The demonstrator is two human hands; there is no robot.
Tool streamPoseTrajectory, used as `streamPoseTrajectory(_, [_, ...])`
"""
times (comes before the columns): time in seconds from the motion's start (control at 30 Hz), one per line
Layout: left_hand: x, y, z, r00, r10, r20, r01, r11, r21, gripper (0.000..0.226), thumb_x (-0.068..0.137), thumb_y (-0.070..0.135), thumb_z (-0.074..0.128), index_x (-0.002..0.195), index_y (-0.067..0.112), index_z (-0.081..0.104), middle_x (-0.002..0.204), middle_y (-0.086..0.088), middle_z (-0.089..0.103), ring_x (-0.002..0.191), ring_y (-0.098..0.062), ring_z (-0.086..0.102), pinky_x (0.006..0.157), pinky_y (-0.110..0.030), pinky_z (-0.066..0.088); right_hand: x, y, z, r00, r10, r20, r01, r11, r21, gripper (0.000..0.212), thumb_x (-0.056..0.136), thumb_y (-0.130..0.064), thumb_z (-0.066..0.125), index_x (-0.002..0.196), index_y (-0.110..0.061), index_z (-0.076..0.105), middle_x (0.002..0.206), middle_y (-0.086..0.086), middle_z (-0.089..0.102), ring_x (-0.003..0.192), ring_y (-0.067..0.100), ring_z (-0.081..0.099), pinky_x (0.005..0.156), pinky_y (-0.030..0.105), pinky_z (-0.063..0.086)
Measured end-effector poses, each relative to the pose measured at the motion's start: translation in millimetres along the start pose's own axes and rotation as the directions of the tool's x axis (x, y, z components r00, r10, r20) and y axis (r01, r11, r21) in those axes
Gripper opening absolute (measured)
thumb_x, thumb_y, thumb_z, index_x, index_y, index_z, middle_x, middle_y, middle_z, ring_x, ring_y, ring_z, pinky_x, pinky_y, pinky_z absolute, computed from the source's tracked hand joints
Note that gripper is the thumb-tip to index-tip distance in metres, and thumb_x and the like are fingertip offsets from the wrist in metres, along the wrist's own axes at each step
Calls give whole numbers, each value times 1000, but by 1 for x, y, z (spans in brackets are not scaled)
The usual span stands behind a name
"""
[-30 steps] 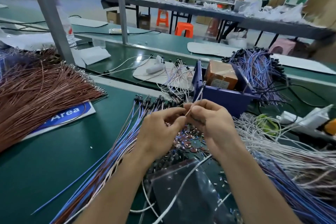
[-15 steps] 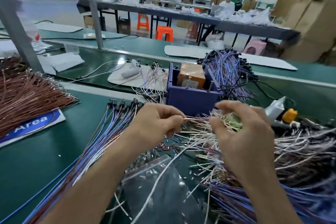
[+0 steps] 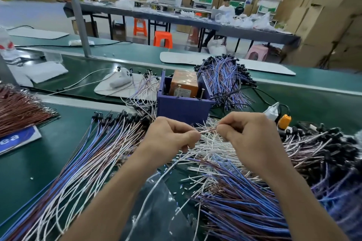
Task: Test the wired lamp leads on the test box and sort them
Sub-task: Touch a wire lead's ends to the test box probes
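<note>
My left hand (image 3: 172,136) and my right hand (image 3: 248,135) pinch the two ends of one thin lamp lead (image 3: 208,130) between them, just in front of the purple test box (image 3: 182,108). An orange block (image 3: 183,85) and upright metal pins sit inside the box. A fan of blue, brown and white leads with black lamp heads (image 3: 88,154) lies on the green mat to the left. A tangled heap of leads (image 3: 254,191) lies under and right of my right hand. Another bundle (image 3: 225,82) rests behind the box.
Brown wires (image 3: 21,109) spread at the far left over a blue label (image 3: 17,139). A clear plastic bag (image 3: 156,207) lies between my forearms. An orange plug (image 3: 284,121) and white power strip sit right of the box. A steel post (image 3: 77,11) rises at the back left.
My right hand went right to the heap and came back toward my left hand; both now pinch a lead between them. The camera view has shifted right.
</note>
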State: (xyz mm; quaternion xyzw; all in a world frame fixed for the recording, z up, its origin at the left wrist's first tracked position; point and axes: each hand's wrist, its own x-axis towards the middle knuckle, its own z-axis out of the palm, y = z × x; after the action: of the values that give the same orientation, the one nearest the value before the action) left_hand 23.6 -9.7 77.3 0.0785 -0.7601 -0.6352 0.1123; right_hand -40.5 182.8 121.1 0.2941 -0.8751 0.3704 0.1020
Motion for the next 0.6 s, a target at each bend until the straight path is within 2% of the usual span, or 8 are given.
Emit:
streamPoseTrajectory(0.1, [2, -8, -1, 997, -81, -4, 81, 996, -44, 14, 86, 14, 82, 73, 19, 83, 64, -5, 73, 52, -9, 57, 55, -17, 49, 11, 10, -13, 988, 88, -123, -75, 991, 111, 20, 89, -18, 77, 71, -27, 75, 60, -10, 70, 48, 9, 60, 47, 27, 49])
streamPoseTrajectory(0.13, [2, -13, -1, 995, -99, 5, 99, 995, -33, 13, 86, 15, 81, 74, 18, 83, 66, -5, 74, 53, -10, 57, 55, -19, 49, 15, 12, -17, 981, 116, -153, -95, 986, 139, 21, 90, -16, 76, 72, -26, 74, 61, -10, 70, 48, 7, 60, 47, 23, 50])
streamPoseTrajectory(0.17, [2, -17, 1, 994, -113, 16, 113, 994, -2, 12, 87, 15, 81, 76, 19, 83, 68, -6, 75, 54, -11, 56, 55, -21, 48, 20, 14, -19, 974, 136, -179, -110, 983, 148, 20, 91, -16, 75, 73, -25, 74, 61, -9, 71, 50, 7, 63, 50, 24, 54])
streamPoseTrajectory(0.23, [0, -25, 1, 989, -144, 12, 144, 989, 31, 11, 88, 14, 80, 81, 21, 84, 71, -6, 77, 56, -10, 58, 54, -21, 47, 26, 21, -22, 956, 170, -240, -152, 984, 89, 17, 91, -19, 74, 75, -24, 73, 61, -8, 71, 56, 17, 68, 61, 40, 61])
streamPoseTrajectory(0.27, [0, -29, -2, 987, -158, -6, 158, 987, 7, 12, 88, 12, 80, 82, 22, 84, 72, -6, 77, 55, -9, 59, 52, -18, 47, 29, 25, -24, 944, 179, -277, -177, 984, 33, 17, 90, -22, 75, 74, -24, 72, 59, -8, 70, 57, 20, 69, 64, 41, 61])
streamPoseTrajectory(0.4, [-1, -43, -31, 975, -194, -106, 189, 980, -55, 18, 86, 9, 81, 82, 26, 84, 74, -9, 77, 55, -8, 59, 51, -16, 49, 33, 43, -46, 916, 159, -369, -239, 954, -183, 24, 90, -25, 73, 68, -30, 65, 62, -17, 66, 59, 11, 64, 60, 26, 47])
streamPoseTrajectory(0.5, [2, -52, -39, 963, -212, -168, 199, 976, -91, 20, 88, 8, 79, 79, 26, 84, 75, -10, 78, 56, -11, 65, 54, -18, 53, 34, 53, -56, 910, 170, -378, -266, 939, -219, 24, 89, -26, 73, 67, -31, 64, 65, -15, 66, 62, 15, 65, 62, 28, 48])
streamPoseTrajectory(0.6, [5, -57, -32, 963, -203, -179, 188, 978, -94, 21, 89, 10, 78, 78, 27, 84, 74, -8, 77, 59, -17, 67, 61, -23, 57, 35, 57, -50, 926, 164, -340, -239, 952, -193, 24, 88, -25, 74, 67, -31, 65, 62, -19, 65, 59, 11, 64, 61, 27, 50])
